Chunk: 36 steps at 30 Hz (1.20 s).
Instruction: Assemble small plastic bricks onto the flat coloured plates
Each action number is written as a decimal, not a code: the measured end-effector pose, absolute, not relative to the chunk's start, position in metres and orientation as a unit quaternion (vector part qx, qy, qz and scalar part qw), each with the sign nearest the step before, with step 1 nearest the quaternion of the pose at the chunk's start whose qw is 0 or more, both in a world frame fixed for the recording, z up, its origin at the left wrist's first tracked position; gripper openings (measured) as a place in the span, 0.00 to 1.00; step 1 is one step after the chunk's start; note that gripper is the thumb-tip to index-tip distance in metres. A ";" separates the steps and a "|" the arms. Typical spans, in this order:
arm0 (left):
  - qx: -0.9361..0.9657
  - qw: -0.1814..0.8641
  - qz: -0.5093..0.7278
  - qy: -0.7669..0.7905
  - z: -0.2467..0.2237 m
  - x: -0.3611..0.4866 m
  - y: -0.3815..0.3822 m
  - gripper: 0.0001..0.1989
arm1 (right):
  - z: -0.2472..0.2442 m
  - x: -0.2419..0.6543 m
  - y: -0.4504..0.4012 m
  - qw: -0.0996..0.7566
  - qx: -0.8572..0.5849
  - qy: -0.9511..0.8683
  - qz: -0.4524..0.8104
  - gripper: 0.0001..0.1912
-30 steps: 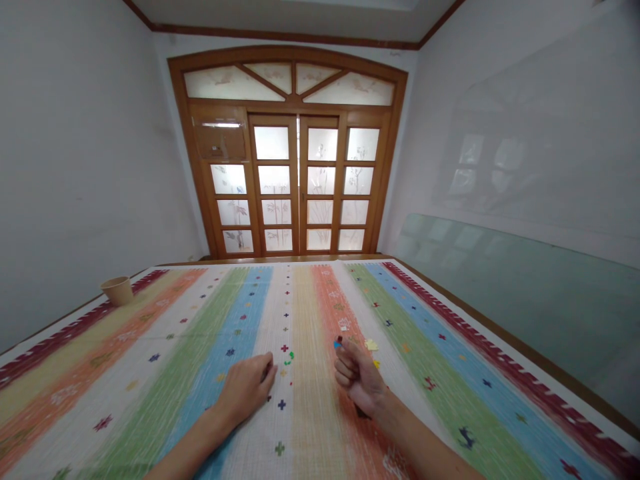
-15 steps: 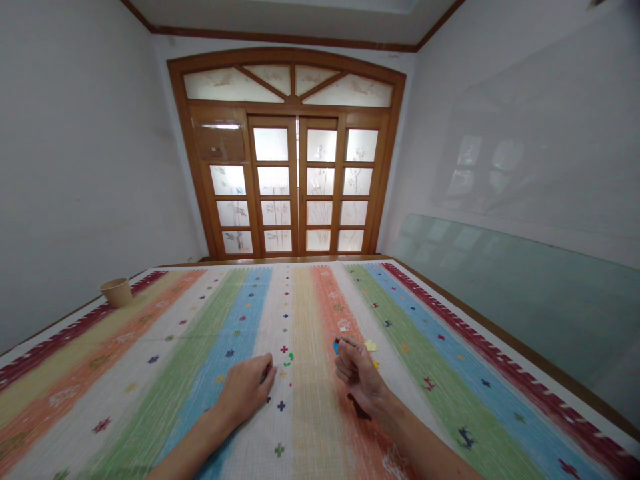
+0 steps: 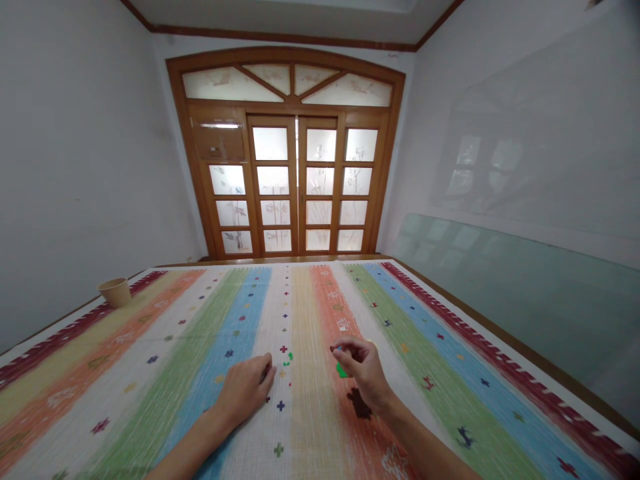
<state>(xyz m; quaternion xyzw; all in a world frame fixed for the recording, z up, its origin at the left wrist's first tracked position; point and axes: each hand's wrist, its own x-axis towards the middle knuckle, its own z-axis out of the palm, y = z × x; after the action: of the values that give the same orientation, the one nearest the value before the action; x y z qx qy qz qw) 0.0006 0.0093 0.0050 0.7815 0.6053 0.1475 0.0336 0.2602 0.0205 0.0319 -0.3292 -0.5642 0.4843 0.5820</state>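
Observation:
My left hand point(image 3: 249, 385) rests on the striped cloth point(image 3: 310, 400), its fingers curled in. Whatever is inside it, if anything, is hidden. My right hand point(image 3: 364, 365) is over the orange stripe, thumb and forefinger brought together. Something small and dark reddish shows at those fingertips, too small to name. Just under them is a flat bright green piece point(image 3: 343, 371), partly covered by the hand. A dark brown piece point(image 3: 359, 404) lies by the right wrist. Small bright green bits point(image 3: 288, 359) are on the white stripe between the hands.
A tan paper cup point(image 3: 115, 292) stands at the table's left edge. A pale yellow piece point(image 3: 373, 344) peeks out behind my right hand. Beyond the table are wooden doors point(image 3: 299, 187) with glass panes. A glass panel point(image 3: 500, 287) leans along the right wall.
My right hand has shifted slightly and its fingers have stretched leftward. The green piece and more of the brown piece now show; the yellow pieces are more covered. My left hand has stayed put.

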 end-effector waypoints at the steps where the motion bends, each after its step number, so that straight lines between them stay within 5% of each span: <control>1: 0.781 0.034 0.148 0.605 0.005 0.001 0.009 0.14 | 0.033 0.261 0.020 0.582 -0.334 -0.576 0.468 0.18; 18: 0.779 0.034 0.146 0.608 0.003 0.000 0.010 0.14 | 0.043 0.283 0.032 0.547 -0.361 -0.668 0.351 0.18; 36: 0.783 0.031 0.152 0.602 0.004 0.000 0.010 0.13 | 0.039 0.294 0.037 0.183 -0.386 -0.848 0.313 0.05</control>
<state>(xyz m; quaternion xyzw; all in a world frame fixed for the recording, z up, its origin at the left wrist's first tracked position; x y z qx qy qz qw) 0.0001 0.0096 0.0044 0.7829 0.6024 0.1523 0.0306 0.2936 0.0369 0.0387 -0.3859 -0.8482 0.3132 0.1834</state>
